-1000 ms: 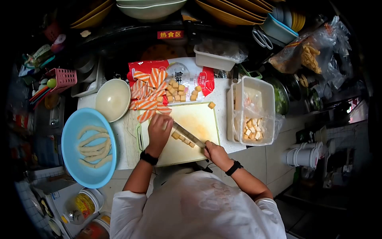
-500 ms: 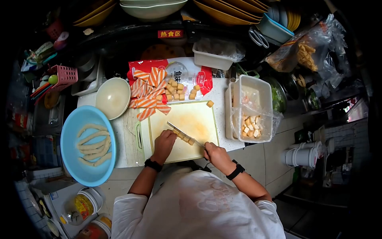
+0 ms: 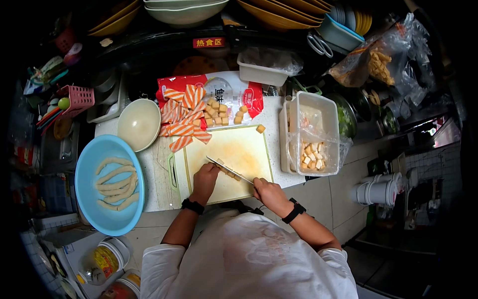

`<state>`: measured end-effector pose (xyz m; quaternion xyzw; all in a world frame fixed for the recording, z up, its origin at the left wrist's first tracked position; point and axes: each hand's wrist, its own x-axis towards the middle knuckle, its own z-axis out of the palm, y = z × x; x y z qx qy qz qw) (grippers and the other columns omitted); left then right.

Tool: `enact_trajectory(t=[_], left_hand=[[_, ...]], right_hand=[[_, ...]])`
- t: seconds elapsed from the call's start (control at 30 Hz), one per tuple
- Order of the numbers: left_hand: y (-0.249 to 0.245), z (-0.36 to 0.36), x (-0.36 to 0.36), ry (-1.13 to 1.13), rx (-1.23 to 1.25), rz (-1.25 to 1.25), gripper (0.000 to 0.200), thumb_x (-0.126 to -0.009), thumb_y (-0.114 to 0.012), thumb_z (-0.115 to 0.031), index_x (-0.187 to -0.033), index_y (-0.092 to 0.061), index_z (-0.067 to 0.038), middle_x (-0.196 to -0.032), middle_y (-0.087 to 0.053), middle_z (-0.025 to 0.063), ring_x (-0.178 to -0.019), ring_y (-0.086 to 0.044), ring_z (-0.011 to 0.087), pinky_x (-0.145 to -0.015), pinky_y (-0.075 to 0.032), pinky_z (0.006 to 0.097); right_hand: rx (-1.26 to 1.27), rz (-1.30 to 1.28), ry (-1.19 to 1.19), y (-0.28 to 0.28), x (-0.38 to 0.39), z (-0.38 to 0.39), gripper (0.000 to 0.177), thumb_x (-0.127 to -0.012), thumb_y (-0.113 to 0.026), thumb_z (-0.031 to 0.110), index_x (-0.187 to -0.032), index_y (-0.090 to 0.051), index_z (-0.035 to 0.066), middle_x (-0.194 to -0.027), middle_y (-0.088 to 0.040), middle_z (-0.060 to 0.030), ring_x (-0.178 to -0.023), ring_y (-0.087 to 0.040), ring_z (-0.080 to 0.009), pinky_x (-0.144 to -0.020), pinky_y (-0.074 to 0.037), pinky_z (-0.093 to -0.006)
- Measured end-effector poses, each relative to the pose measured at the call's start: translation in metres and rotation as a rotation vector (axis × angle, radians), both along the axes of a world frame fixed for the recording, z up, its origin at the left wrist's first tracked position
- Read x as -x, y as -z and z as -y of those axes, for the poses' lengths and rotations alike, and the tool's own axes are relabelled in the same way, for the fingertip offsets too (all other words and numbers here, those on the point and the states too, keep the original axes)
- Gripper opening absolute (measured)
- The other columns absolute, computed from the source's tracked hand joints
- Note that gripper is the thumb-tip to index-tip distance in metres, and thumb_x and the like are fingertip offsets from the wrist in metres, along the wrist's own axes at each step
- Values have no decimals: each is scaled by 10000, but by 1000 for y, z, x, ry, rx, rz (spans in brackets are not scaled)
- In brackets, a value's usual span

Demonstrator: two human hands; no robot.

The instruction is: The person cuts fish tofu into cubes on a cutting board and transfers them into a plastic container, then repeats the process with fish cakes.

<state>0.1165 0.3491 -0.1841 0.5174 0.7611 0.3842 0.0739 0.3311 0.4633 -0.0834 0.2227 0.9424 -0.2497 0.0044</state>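
My right hand [image 3: 269,193] is closed around the handle of a kitchen knife [image 3: 230,168]. Its narrow blade slants over a short row of tan, tofu-like cubes [image 3: 236,176] on the pale cutting board [image 3: 249,144], partly covering them. At the left end of that row, my left hand [image 3: 205,179] has its fingers curled against the pieces, close to the blade's tip; the fingertips are partly hidden. Behind the board, more cubes [image 3: 217,113] and orange-and-white striped slices [image 3: 185,112] lie on a red and white food bag [image 3: 234,89]. One loose cube [image 3: 261,128] sits at the board's far edge.
A blue basin [image 3: 83,199] with pale, long strips and a cream bowl [image 3: 139,124] stand left. To the right, a clear plastic container [image 3: 334,129] holds cut cubes. A white tub [image 3: 263,74] sits behind the bag, with stacked bowls [image 3: 186,15] above.
The blade has come down nearer to me and now covers part of the row of cubes. My left hand keeps its place at the row's left end. The whole view has shifted slightly.
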Motion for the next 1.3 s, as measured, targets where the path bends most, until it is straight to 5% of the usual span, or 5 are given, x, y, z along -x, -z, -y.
enact_trajectory(t=[0.47,0.7,0.93,1.03,1.3], left_hand=[[-1,0,2,26,-38,17,70,-800,-689,-55,-866,-683,-32,-876,-666,99,-772,-655,262,-622,-534,358],[-76,-1,22,-210,-232,321,78,-808,-706,-57,-852,-665,-10,-843,-656,111,-755,-648,262,-693,-525,315],[-101,-80,30,263,-204,7,80,-875,-639,-104,-870,-638,-24,-825,-620,121,-800,-623,292,-710,-504,391],[-80,-89,24,324,27,-52,128,-876,-638,-154,-841,-624,-31,-806,-608,128,-813,-610,313,-712,-496,425],[-68,-89,27,299,73,4,98,-882,-600,-119,-854,-605,-25,-816,-601,143,-814,-600,334,-728,-491,437]], right_hand=[[-6,39,5,7,2,-2,111,-831,-558,74,-862,-465,23,-705,-598,-173,-613,-621,-379,-556,-496,-465],[-10,51,27,12,2,-2,108,-830,-558,79,-868,-472,25,-707,-608,-179,-621,-626,-378,-568,-494,-471],[32,43,21,12,1,-5,118,-830,-556,79,-891,-477,15,-712,-624,-186,-613,-621,-382,-571,-491,-478],[50,76,14,11,3,-7,119,-833,-557,82,-897,-481,16,-697,-622,-181,-622,-628,-381,-575,-494,-477],[28,135,-5,0,10,-11,135,-844,-567,106,-909,-485,20,-689,-633,-186,-631,-641,-377,-575,-509,-474]])
